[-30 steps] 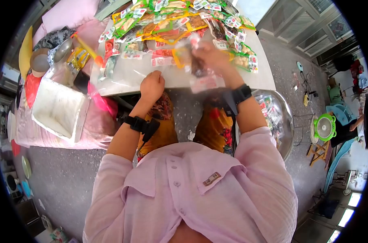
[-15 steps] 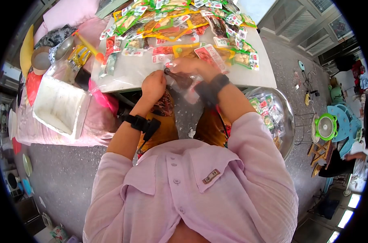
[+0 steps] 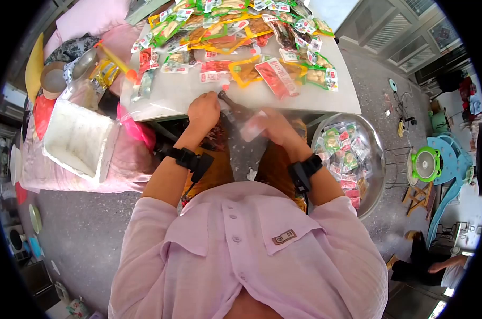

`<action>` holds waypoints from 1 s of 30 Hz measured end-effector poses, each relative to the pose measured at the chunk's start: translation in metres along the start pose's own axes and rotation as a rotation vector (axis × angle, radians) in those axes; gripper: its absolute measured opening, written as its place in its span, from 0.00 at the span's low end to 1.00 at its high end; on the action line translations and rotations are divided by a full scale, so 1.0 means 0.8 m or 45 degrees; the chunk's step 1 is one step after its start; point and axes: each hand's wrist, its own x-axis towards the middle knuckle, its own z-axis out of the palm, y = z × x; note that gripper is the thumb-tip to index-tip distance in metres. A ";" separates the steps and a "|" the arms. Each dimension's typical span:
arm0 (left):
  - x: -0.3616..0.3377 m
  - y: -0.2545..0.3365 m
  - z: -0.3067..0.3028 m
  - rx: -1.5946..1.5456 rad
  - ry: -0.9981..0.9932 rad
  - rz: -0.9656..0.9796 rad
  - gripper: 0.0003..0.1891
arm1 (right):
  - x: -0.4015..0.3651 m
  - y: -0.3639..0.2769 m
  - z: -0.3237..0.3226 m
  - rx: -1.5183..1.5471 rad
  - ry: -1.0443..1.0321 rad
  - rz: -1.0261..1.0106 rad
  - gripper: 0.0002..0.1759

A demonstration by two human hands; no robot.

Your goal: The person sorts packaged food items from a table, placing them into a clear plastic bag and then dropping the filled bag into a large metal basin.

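Observation:
A clear packet holding a dark brown, drumstick-shaped food (image 3: 236, 110) hangs over my lap at the near edge of the table. My left hand (image 3: 202, 112) is closed on its upper left end, beside the thin dark tip. At the packet's pale lower right end, my right hand (image 3: 275, 128) is closed and slightly blurred; its fingertips are partly hidden. Just beyond the hands, a red packet with a white label (image 3: 277, 78) lies on the white table (image 3: 177, 101), close to a yellow-edged packet (image 3: 243, 72).
Many food packets (image 3: 219, 29) cover the table's far side. A metal basin (image 3: 376, 181) with several packets stands at my right. A white foam box (image 3: 79, 141) sits on pink cloth at my left. A green fan (image 3: 427, 164) and another person's arm (image 3: 447, 263) are far right.
My right hand has moved from above the packet down and right to its lower end. My left hand has hardly moved. More of the basin shows, and the person at right has shifted lower in view.

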 end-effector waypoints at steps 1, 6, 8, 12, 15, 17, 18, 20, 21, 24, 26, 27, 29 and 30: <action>-0.001 -0.001 0.000 -0.020 0.027 0.014 0.05 | 0.003 0.003 -0.004 -0.038 0.056 0.017 0.12; -0.006 0.006 -0.011 -0.054 0.154 0.159 0.05 | 0.000 -0.041 -0.009 -0.379 0.078 -0.179 0.14; -0.008 0.012 -0.013 -0.029 0.121 0.169 0.05 | 0.014 -0.048 -0.008 -0.467 0.133 -0.264 0.15; -0.008 0.020 -0.021 -0.093 0.179 0.141 0.04 | 0.036 -0.068 -0.003 -0.512 0.115 -0.227 0.17; -0.009 0.017 -0.021 -0.167 0.201 0.136 0.04 | 0.053 -0.057 0.002 -0.553 -0.004 -0.386 0.13; -0.009 0.014 -0.019 -0.160 0.163 0.140 0.05 | 0.069 -0.041 0.015 -0.231 -0.001 -0.196 0.12; -0.008 0.014 -0.019 -0.157 0.145 0.146 0.05 | 0.077 -0.035 0.027 0.241 0.089 0.010 0.11; -0.007 0.014 -0.019 -0.169 0.124 0.171 0.04 | 0.085 -0.028 0.038 0.430 0.044 -0.081 0.09; -0.008 0.015 -0.022 -0.175 0.112 0.182 0.04 | 0.085 -0.025 0.042 0.526 0.021 -0.124 0.08; -0.011 0.022 -0.033 -0.174 0.100 0.279 0.06 | 0.100 -0.015 0.044 0.745 -0.010 -0.141 0.07; -0.013 0.019 -0.027 -0.177 0.055 0.270 0.07 | 0.104 -0.007 0.054 0.589 0.041 -0.381 0.06; -0.013 0.020 -0.026 -0.179 0.033 0.267 0.08 | 0.104 0.000 0.062 0.383 0.076 -0.612 0.05; -0.014 0.025 -0.028 -0.158 -0.010 0.211 0.09 | 0.107 0.006 0.071 0.315 0.124 -0.637 0.04; -0.015 0.027 -0.029 -0.148 -0.032 0.183 0.09 | 0.106 0.002 0.076 0.455 0.136 -0.432 0.04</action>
